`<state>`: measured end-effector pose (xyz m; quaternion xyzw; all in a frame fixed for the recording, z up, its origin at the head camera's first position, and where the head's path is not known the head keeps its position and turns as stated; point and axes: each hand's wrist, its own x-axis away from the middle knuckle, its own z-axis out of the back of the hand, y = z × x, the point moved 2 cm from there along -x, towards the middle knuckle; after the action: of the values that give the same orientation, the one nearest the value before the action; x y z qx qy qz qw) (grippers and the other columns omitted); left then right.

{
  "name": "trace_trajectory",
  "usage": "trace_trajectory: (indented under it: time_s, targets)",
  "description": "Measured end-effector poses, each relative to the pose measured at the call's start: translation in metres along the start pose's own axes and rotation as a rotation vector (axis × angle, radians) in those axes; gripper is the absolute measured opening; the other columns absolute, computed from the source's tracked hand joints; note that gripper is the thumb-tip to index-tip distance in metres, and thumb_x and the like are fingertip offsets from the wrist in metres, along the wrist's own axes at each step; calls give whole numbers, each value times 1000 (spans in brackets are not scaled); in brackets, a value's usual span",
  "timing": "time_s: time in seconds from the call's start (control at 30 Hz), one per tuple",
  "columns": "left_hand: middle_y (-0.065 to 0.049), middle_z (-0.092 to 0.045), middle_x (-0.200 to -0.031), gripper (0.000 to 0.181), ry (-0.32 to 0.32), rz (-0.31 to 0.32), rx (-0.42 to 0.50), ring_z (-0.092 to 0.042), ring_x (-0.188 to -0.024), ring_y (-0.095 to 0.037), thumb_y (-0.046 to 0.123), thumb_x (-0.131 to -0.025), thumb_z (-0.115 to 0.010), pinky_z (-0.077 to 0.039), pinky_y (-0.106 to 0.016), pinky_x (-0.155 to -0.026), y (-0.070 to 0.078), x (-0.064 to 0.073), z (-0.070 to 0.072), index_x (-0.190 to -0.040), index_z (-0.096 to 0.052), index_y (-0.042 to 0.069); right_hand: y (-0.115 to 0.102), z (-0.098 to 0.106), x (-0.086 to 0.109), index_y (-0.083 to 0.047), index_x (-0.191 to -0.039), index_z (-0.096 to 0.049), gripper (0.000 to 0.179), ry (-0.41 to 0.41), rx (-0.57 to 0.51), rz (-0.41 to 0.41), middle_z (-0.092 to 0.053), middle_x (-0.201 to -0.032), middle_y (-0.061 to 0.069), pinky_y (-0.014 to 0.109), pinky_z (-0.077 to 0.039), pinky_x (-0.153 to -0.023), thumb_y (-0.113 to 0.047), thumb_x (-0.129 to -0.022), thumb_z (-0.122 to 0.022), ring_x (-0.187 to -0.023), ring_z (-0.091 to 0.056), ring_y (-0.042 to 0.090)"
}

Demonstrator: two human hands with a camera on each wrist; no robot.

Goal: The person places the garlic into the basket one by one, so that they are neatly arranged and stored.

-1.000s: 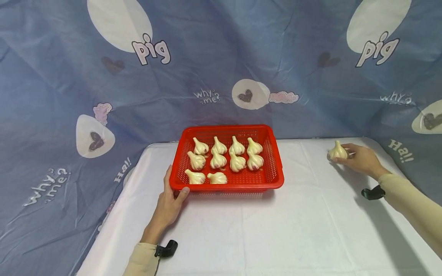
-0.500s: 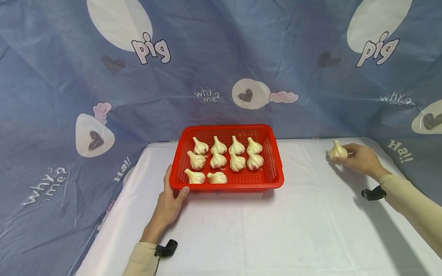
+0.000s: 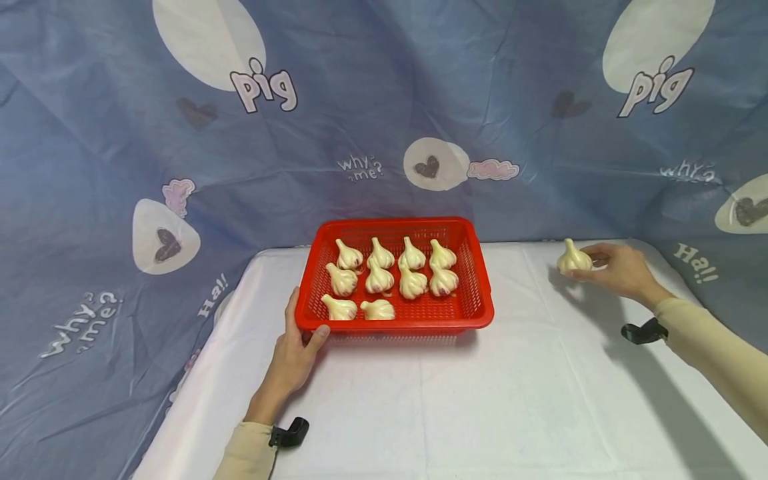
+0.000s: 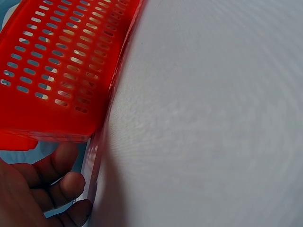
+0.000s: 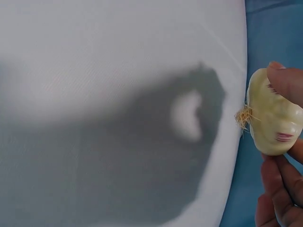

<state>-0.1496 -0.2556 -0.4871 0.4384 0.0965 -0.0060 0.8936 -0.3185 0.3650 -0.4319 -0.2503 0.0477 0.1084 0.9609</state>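
My left hand (image 3: 293, 359) grips the front left corner of a red plastic basket (image 3: 393, 325), its thumb lying over the rim. Below the basket's slotted wall (image 4: 52, 111), the left wrist view has several bent fingers (image 4: 68, 187). Inside the basket sit several garlic bulbs (image 3: 413, 283) in rows, two of them in the front row at the left. Far to the right, my right hand (image 3: 627, 273) pinches one garlic bulb (image 3: 574, 260) between thumb and fingers, stem upward. In the right wrist view, this bulb's root tuft (image 5: 244, 116) hangs free, apart from its shadow on the cloth.
A white cloth (image 3: 510, 400) covers the table under the basket. Blue printed fabric (image 3: 372, 120) rises behind the table and along both sides. The basket stands near the table's back edge. A dark device (image 3: 645, 331) is strapped to each wrist.
My right hand has shifted a little to the left and upward with the garlic bulb, and its shadow has moved along. The left hand and the basket have stayed in place.
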Motion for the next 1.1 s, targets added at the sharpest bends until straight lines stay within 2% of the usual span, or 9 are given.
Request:
trace_trajectory:
  time_s: [0.27, 0.5, 0.67, 0.97, 1.1]
  targets:
    - [-21, -48, -162, 97, -11, 6, 9, -55, -143, -42, 39, -103, -68, -40, -65, -118, 0, 0, -1, -171, 0, 35, -17, 2, -6, -6, -127, -77, 58, -4, -14, 19, -78, -114, 22, 36, -49, -75, -39, -81, -91, -97, -75, 37]
    - [-22, -48, -162, 98, -9, 6, 14, -55, -142, -41, 38, -102, -69, -41, -64, -117, 0, 0, 0, -171, 0, 36, -42, 6, -11, -10, -129, -77, 64, -37, -23, 6, -78, -118, 21, 41, -48, -81, -48, -79, -92, -105, -74, 39]
    - [-22, -46, -163, 97, -13, 7, 17, -55, -143, -41, 39, -103, -68, -40, -64, -118, -1, 1, -1, -171, 1, 36, -58, 8, -15, -8, -131, -75, 66, -60, -28, 13, -77, -120, 22, 43, -46, -84, -49, -81, -90, -108, -73, 40]
    - [-21, -45, -164, 97, -13, 6, 24, -53, -145, -40, 39, -102, -69, -39, -62, -120, 1, 0, -1, -172, -1, 33, -84, 10, -21, -7, -128, -77, 66, -71, -48, 46, -80, -114, 18, 44, -46, -85, -48, -80, -91, -105, -75, 37]
    - [-21, -46, -164, 97, -9, 3, 19, -54, -144, -40, 38, -102, -69, -39, -62, -119, 2, -1, 0, -171, 0, 35, -95, 11, -23, -8, -127, -78, 64, -75, -51, 63, -81, -111, 15, 42, -46, -84, -48, -80, -92, -103, -76, 35]
